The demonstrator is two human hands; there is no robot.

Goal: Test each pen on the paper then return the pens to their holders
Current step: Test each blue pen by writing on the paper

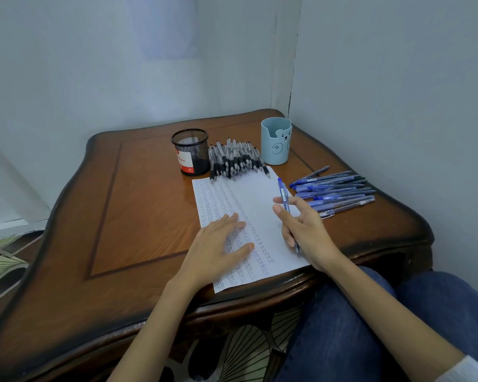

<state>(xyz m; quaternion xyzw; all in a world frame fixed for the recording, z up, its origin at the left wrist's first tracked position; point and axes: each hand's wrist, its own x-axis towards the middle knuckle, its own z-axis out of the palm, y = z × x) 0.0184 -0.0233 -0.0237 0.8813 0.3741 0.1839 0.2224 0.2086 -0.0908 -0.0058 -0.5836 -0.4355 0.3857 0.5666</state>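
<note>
A white paper (257,199) with rows of blue scribbles lies on the wooden table (138,205). My left hand (218,244) rests flat on the paper's left half, fingers straight. My right hand (304,230) holds a blue pen (283,193) between thumb and fingers, its clicker end pointing away and its tip low near the paper's right edge. Several black pens (235,158) lie in a pile behind the paper. Several blue pens (334,191) lie to the right. A black mesh holder (191,151) and a light blue bear holder (276,140) stand at the back.
The table sits in a corner, with walls close behind and to the right. My legs in blue jeans (370,326) are at the table's front right edge. Patterned floor (3,263) shows to the left and under the table.
</note>
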